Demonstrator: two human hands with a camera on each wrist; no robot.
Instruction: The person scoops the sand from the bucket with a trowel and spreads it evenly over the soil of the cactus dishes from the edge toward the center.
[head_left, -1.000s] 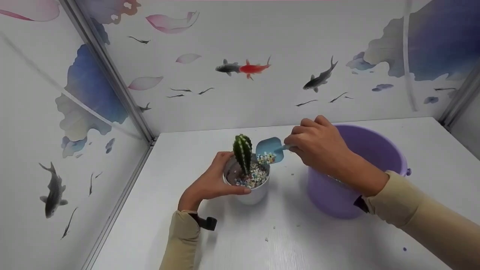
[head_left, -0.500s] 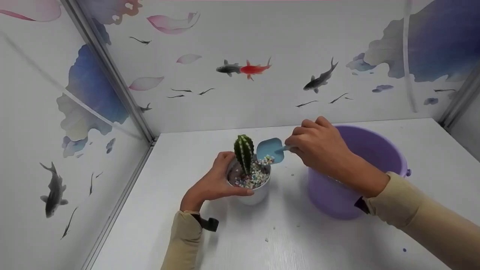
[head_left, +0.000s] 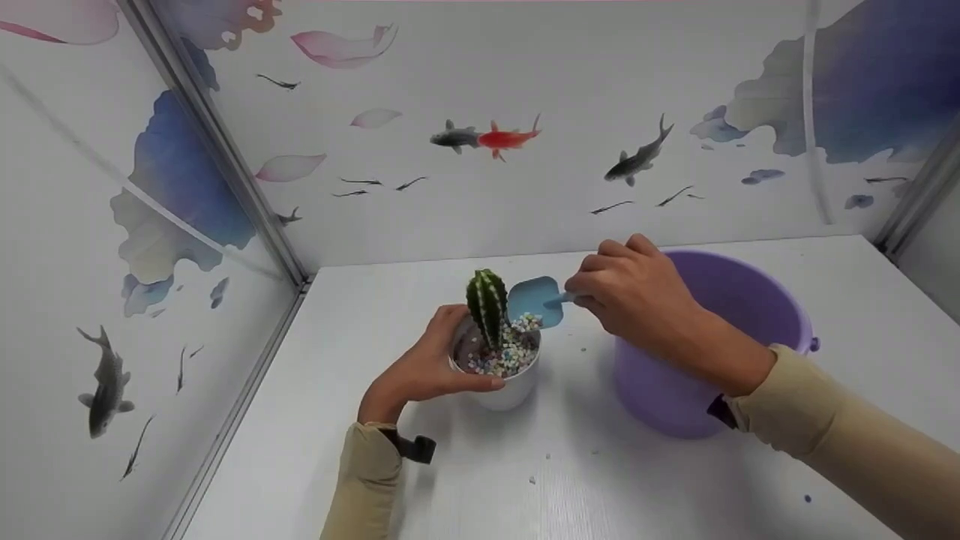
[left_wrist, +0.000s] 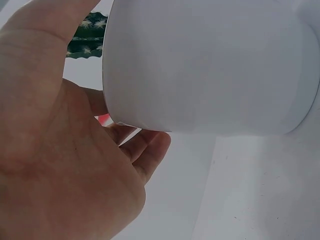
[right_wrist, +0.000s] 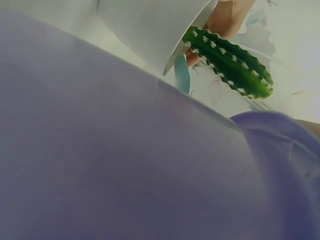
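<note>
The white pot (head_left: 504,381) stands on the white table (head_left: 465,480) just left of the frame centre in the head view, with a green cactus (head_left: 487,306) upright in it and coloured pebbles (head_left: 504,354) covering the surface around the stem. The left hand (head_left: 421,369) grips the pot from its left side: the thumb lies along the near rim and the fingers curl around the far wall. In the left wrist view the palm (left_wrist: 55,165) sits against the pot wall (left_wrist: 210,65), and the fingers (left_wrist: 150,152) wrap beneath it.

The right hand (head_left: 637,294) is closed around the handle of a small blue scoop (head_left: 536,301). The scoop blade is tilted over the right edge of the pot, just beside the cactus, with pebbles at its lower lip touching the pebble layer.

A purple bucket (head_left: 757,307) stands on the table immediately right of the pot, apart from it; the right forearm crosses above its near rim. In the right wrist view the bucket wall (right_wrist: 115,165) fills most of the frame, with the cactus (right_wrist: 232,65) at upper right.

A few stray pebbles (head_left: 579,349) lie on the table between pot and bucket. The booth walls (head_left: 600,90) carry printed fish and petals.
</note>
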